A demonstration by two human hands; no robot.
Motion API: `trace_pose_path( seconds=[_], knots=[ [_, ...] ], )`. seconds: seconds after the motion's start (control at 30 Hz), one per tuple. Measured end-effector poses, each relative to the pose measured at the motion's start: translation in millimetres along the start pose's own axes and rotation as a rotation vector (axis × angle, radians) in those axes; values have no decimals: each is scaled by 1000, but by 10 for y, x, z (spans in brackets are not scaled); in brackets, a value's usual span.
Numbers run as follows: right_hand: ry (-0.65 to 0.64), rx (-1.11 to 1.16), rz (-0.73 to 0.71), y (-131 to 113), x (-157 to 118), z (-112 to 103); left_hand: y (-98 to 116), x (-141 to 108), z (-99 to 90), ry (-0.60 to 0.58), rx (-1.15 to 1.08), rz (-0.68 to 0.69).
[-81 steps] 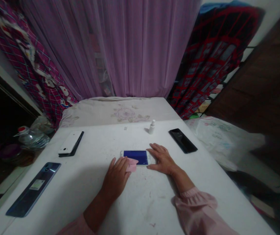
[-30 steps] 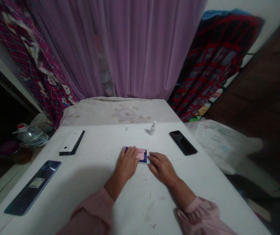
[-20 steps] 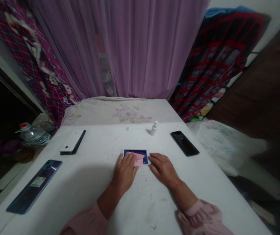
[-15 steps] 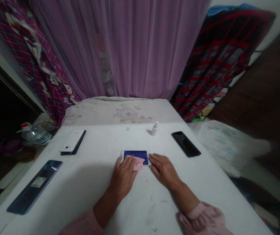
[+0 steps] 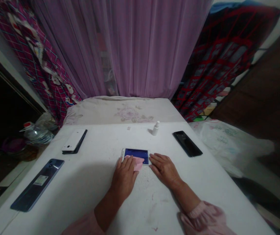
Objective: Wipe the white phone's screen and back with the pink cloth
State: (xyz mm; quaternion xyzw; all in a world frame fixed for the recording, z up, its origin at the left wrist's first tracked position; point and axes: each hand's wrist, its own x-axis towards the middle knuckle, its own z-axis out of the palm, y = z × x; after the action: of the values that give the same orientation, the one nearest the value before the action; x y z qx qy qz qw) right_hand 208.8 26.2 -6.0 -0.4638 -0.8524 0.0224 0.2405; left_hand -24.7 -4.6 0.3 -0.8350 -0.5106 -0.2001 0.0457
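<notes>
A white-framed smartphone [image 5: 136, 154] lies flat on the white table, its blue screen lit. My left hand [image 5: 124, 179] is pressing a pink cloth [image 5: 137, 164] against the phone's near edge, with the fingers over the cloth. The cloth hides the lower part of the screen. My right hand [image 5: 164, 170] rests flat on the table, its fingertips at the phone's right edge and holding nothing.
On the white table [image 5: 93, 192] stand a small white spray bottle [image 5: 156, 128], a black phone [image 5: 187, 143], a white phone on a dark one [image 5: 73, 140] and a blue phone [image 5: 36, 184]. A plastic bottle [image 5: 38, 136] sits off the left edge.
My left hand has slid toward me with the pink cloth, uncovering most of the blue screen. My right hand stays at the phone's right edge.
</notes>
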Motion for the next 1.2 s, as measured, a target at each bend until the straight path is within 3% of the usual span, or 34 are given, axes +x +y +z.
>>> trace_pose_path(
  seconds=[0.37, 0.63, 0.73, 1.03, 1.2],
  knots=[
    [2, -13, -13, 4, -2, 5, -288, 293, 128, 64, 72, -77],
    [21, -16, -19, 3, -8, 9, -114, -93, -45, -4, 55, -48],
    [50, -23, -42, 16, -15, 27, -122, -127, -89, -29, 48, -56],
    [65, -27, -45, 20, -6, 36, -343, 345, 75, 13, 82, -67],
    [60, -41, -39, 13, -13, 45, -226, 350, 89, -11, 86, -90]
  ],
)
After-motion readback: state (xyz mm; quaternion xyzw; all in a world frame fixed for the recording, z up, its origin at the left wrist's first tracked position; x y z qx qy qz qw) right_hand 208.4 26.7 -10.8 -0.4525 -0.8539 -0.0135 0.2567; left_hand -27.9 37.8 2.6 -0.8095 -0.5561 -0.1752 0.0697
